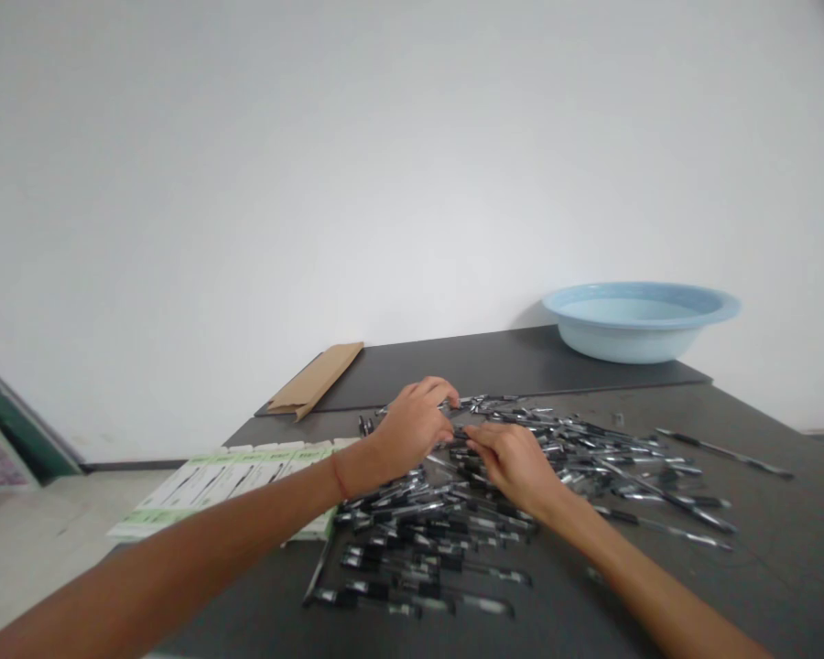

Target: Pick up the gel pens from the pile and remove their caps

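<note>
A loose heap of black-and-clear pens (577,458) is spread over the dark table (783,558). My left hand (416,423) rests on the heap's far left part, fingers curled and pinched round a pen. My right hand (512,460) lies just to its right, fingers bent down into the pens, fingertips meeting the left hand's. What exactly the right fingers hold is hidden. A thin red band circles my left wrist.
A light blue basin (638,320) stands at the back right. A brown paper envelope (316,378) lies at the back left. White-and-green flat boxes (212,480) sit in a row at the table's left edge. Beyond is a white wall.
</note>
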{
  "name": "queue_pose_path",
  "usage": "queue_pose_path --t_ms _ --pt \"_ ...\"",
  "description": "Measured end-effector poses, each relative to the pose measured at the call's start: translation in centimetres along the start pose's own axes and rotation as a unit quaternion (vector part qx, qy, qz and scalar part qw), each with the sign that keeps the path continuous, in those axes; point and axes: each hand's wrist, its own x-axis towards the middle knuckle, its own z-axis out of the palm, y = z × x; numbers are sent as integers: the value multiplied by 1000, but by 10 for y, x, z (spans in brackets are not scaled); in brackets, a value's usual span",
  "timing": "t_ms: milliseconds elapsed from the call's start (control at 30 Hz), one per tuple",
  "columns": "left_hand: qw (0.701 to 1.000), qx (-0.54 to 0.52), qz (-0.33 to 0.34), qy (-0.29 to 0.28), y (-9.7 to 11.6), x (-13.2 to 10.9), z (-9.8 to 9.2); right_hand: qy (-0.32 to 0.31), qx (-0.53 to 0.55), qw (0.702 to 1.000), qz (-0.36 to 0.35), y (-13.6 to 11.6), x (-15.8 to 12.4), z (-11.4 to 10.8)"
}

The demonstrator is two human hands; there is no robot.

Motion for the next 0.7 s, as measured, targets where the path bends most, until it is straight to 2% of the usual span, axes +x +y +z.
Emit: queue_pose_path --t_ms 67,167,267,367,567,633,700 --pt "1000 5 -5 4 -1 0 0 -5 -6 1000 2 -1 0 1" --pt "1000 -16 -2 -21 -7 -2 -4 -11 -14 1000 5 -4 -1 0" --pt "997 -47 27 -56 -13 -1 -6 -18 -20 1000 9 -6 0 -2" --pt "994 -63 56 -64 -15 2 -5 -30 -19 999 9 -7 0 -3" --pt "997 -60 46 -17 -11 3 6 -39 47 998 31 -4 0 -4" --pt "998 -35 42 7 -7 1 13 -37 113 991 57 -2 1 -3" --pt "997 39 61 42 -2 -1 19 -42 200 975 90 2 2 -2"
